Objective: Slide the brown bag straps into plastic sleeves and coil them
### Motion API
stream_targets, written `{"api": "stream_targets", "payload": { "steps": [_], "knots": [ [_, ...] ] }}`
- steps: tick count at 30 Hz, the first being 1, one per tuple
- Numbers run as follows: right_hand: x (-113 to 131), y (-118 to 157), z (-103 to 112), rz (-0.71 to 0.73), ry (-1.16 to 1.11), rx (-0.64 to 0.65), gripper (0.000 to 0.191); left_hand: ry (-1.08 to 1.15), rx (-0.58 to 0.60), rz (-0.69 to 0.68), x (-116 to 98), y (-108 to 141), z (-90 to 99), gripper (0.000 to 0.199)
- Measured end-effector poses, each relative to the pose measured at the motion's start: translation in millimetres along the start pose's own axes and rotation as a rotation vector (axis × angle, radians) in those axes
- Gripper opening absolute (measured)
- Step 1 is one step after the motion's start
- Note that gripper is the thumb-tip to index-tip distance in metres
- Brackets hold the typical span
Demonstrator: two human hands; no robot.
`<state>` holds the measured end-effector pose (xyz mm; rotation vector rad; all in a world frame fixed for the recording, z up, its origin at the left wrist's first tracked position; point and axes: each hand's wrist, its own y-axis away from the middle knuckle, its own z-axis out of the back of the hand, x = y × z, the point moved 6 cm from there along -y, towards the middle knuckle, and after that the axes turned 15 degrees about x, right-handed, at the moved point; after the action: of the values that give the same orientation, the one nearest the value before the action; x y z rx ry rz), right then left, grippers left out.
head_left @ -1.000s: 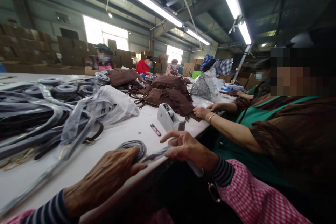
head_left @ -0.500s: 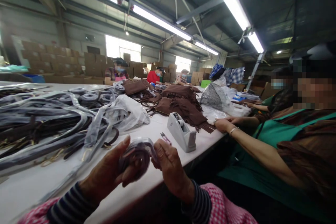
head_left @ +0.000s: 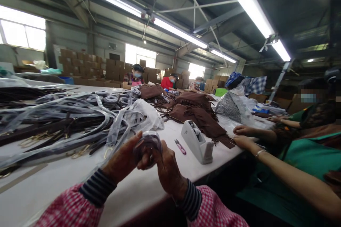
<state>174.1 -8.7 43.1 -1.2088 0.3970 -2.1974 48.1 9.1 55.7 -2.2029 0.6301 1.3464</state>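
A rolled-up strap in clear plastic wrap (head_left: 151, 138) is between my two hands, above the table's front edge. My left hand (head_left: 125, 158) is closed round the coil from the left, with fingers inside its loop. My right hand (head_left: 169, 168) grips the coil's right side. Just beyond lie small pink-handled thread snips (head_left: 180, 147) and a grey tape dispenser (head_left: 197, 142). Long plastic-wrapped straps with metal clasps (head_left: 77, 127) are heaped to the left.
Brown fringed bags (head_left: 197, 113) are piled mid-table, beside a crumpled clear plastic bag (head_left: 145, 115). On the right, a co-worker's hands (head_left: 245, 138) are at the table edge. Other people sit across the table (head_left: 170, 173), and cardboard boxes (head_left: 80, 64) are stacked behind them.
My view has turned left, so the scene sits further right. The strap end that stretched to my right hand is now wound in, and my hands are closer together.
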Motion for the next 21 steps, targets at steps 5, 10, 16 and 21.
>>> {"api": "stream_targets", "payload": {
  "steps": [5, 10, 16, 21],
  "knots": [
    [-1.6, -21.7, 12.2, 0.123, 0.254, -0.037, 0.025, -0.028, 0.045, -0.073, -22.2, -5.8, 3.3, 0.036],
    [1.3, -27.0, 20.1, 0.265, 0.296, -0.101, 0.025, -0.023, 0.168, -0.117, -29.2, -15.0, 7.7, 0.046],
    [-2.4, -18.9, 20.0, 0.264, 0.315, -0.109, 0.027, 0.011, 0.186, -0.091, -14.3, -16.6, 15.2, 0.043],
    [3.5, -19.8, 27.9, 0.252, 0.387, -0.092, 0.027, -0.057, 0.203, -0.124, -10.5, -14.3, 17.7, 0.038]
  ]
}}
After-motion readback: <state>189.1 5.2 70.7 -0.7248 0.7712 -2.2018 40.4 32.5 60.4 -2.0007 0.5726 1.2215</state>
